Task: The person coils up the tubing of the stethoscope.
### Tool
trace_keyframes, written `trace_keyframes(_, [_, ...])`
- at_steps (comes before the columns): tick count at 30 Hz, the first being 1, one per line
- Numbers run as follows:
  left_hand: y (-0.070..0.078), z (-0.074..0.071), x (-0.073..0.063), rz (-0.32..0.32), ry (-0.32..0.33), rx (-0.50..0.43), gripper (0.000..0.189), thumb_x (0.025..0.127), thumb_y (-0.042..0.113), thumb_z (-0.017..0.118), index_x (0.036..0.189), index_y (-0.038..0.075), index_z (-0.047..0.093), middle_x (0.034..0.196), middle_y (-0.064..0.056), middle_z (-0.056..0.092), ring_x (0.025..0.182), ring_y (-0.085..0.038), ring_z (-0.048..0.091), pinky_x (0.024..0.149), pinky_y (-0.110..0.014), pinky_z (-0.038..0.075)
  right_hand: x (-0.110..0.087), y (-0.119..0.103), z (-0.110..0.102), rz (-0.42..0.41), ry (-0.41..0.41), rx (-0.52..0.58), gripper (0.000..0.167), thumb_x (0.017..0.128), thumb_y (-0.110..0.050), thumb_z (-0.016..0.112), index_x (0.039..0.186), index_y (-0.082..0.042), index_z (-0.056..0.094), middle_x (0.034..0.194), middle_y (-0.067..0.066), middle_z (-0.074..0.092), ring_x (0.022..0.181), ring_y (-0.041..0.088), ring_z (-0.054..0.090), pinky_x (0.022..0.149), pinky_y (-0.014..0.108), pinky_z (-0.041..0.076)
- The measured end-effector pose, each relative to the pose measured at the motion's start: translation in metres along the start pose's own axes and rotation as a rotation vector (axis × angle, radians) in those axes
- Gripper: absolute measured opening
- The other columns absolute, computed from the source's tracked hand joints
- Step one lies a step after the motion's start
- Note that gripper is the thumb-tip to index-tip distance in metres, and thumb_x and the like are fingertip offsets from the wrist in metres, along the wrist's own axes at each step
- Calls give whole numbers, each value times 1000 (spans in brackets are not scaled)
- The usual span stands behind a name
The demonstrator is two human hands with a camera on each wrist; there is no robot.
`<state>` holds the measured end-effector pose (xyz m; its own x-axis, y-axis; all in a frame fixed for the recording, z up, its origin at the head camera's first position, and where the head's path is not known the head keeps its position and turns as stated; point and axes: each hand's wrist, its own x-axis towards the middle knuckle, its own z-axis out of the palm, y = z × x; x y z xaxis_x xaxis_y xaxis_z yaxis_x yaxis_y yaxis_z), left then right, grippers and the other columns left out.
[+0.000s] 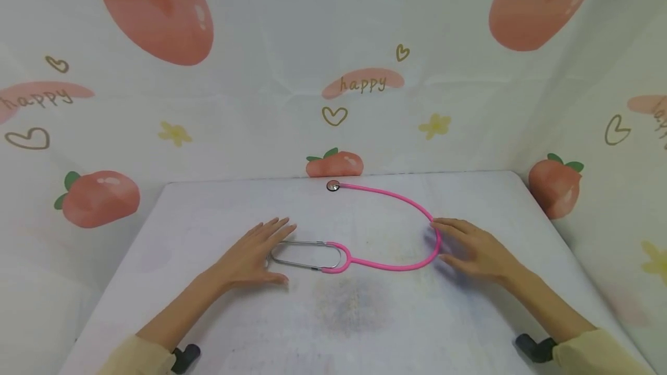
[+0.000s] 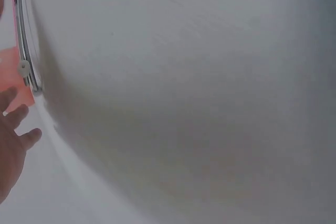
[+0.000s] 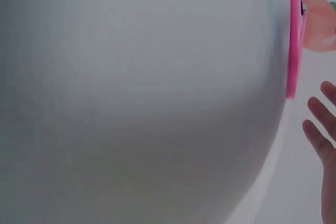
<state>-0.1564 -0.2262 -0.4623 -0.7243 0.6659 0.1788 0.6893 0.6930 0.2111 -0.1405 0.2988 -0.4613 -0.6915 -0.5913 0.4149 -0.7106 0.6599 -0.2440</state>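
A pink stethoscope (image 1: 394,267) lies on the white table, its tube curving round to the right and back. Its round chest piece (image 1: 333,186) is at the table's far edge. The metal ear tubes (image 1: 299,264) point left, toward my left hand (image 1: 255,256), which hovers over their ends with fingers spread and partly hides them. On the other side, my right hand (image 1: 471,249) is at the tube's right bend, fingers extended and overlapping it in the head view. In the left wrist view an ear tip (image 2: 23,68) shows near the fingers. Neither hand grips anything.
The white tabletop (image 1: 250,328) has a greyish stain near its middle front. A white cloth (image 1: 271,45) printed with peaches, hearts and flowers hangs behind and beside the table. Dark wrist mounts (image 1: 535,348) stick out at both sleeves.
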Motion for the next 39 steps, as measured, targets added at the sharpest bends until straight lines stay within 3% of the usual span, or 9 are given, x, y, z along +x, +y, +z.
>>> trace_keyframes(5, [4,4,10,-9,-42,-38,98,73,62,80,152,20,41,155,-10,39,145,-35,32,116,-54,27,7,-7,8,-48,9,43,67,71,-21,86,132,-9,62,132,1,60,121,20,56,108,8,24])
trace_keyframes(14, [14,10,31,-17,-103,-105,91,74,58,81,150,20,46,155,-7,40,146,-32,29,116,-52,29,12,-18,20,-86,15,111,58,73,-18,85,127,-10,65,127,-1,62,116,17,58,106,12,32])
trace_keyframes(20, [17,12,38,-35,-115,-201,80,76,52,82,143,17,55,152,-5,45,147,-32,28,117,-52,25,16,-23,25,-56,-28,169,52,74,-14,85,123,-11,68,116,-4,67,95,9,63,83,24,53])
trace_keyframes(23, [17,14,40,-40,-107,-215,73,78,48,82,139,16,59,150,-6,49,146,-34,29,118,-56,19,17,-26,28,-41,-52,216,47,74,-13,85,119,-12,70,109,-5,69,87,6,64,75,27,56])
trace_keyframes(31, [14,20,38,-42,-71,-226,66,77,46,82,134,17,64,148,-7,51,145,-37,29,116,-65,13,20,-28,38,-81,-41,256,32,75,-8,83,105,-17,75,103,-9,67,91,8,60,76,23,52])
trace_keyframes(39, [6,28,35,-6,-31,-250,68,75,49,84,134,21,65,149,-6,49,145,-39,29,114,-67,13,22,-30,46,17,-109,346,25,80,-13,84,102,-22,75,95,-13,61,86,3,56,71,21,53])
